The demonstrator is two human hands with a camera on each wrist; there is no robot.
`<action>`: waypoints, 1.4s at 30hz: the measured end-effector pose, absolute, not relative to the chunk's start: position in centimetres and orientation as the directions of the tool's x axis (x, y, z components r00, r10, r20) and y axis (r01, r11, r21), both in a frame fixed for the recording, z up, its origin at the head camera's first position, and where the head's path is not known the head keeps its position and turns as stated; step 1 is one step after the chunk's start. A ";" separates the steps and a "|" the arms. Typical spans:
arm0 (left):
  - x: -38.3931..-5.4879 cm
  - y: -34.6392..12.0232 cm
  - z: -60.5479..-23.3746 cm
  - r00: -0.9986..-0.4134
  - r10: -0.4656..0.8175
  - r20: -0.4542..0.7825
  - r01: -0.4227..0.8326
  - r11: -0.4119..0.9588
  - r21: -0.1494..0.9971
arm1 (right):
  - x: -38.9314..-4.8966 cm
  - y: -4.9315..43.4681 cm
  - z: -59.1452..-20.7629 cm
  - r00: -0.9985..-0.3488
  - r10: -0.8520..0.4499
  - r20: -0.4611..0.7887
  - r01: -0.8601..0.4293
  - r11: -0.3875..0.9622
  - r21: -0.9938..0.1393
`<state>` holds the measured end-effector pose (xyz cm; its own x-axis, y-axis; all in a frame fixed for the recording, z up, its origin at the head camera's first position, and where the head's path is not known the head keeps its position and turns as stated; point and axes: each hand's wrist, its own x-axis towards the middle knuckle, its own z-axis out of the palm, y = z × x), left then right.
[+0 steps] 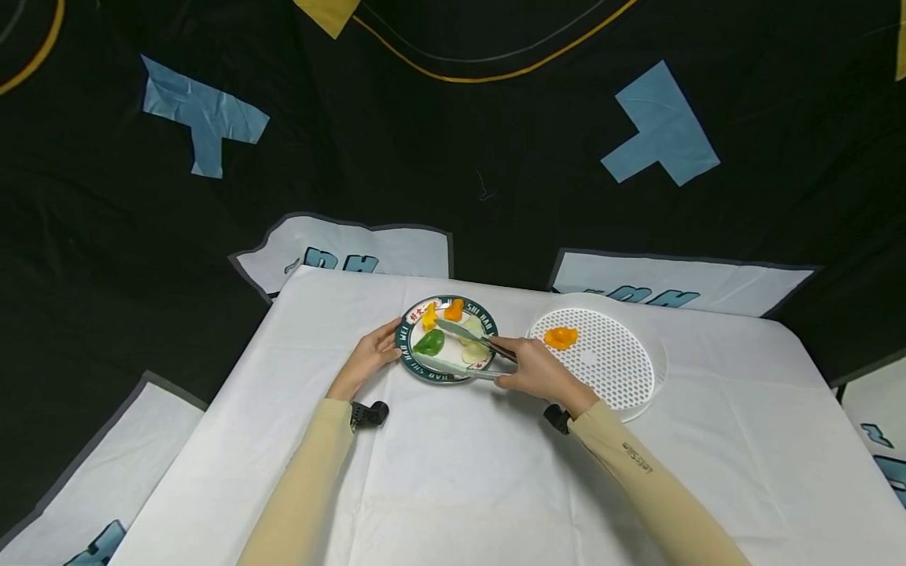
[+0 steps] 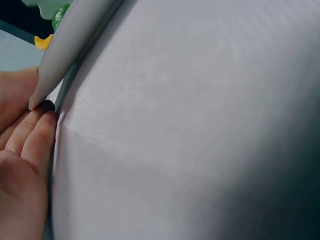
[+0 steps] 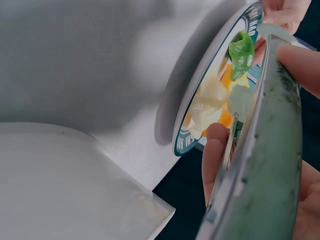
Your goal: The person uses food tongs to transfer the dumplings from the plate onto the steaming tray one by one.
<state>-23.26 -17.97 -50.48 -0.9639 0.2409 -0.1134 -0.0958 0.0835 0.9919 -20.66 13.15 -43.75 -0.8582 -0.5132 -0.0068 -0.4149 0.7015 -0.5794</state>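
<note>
A round plate [image 1: 404,346] with a green lettered rim holds several dumpling-shaped pieces: a green dumpling [image 1: 429,342], a yellow dumpling [image 1: 429,317], an orange dumpling [image 1: 455,309] and pale dumplings [image 1: 476,353]. My left hand [image 1: 366,360] grips the plate's left rim, thumb above and fingers beneath in the left wrist view. In my right hand [image 1: 535,368] I hold tongs [image 3: 272,165] with pale green tips. Their arms are spread over the plate, one tip near the green dumpling. Whether the tips touch any dumpling, I cannot tell.
Right of the plate lies a round white perforated tray [image 1: 609,365], with another orange dumpling [image 1: 561,338] near its left edge. A white cloth covers the table [image 1: 467,472]. Behind its far edge hangs a black backdrop [image 1: 453,157] with blue tape.
</note>
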 end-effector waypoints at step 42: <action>-23.1 -17.9 -50.4 -0.966 0.230 -0.115 -0.095 0.096 0.991 | -20.4 15.4 -43.2 -0.848 -0.516 0.122 -0.479 0.648 -0.593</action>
<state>-23.12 -17.90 -50.43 -0.9664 0.2298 -0.1148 -0.0948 0.0961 0.9908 -20.43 15.40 -43.18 -0.8482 -0.5156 0.1215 -0.4787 0.6476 -0.5929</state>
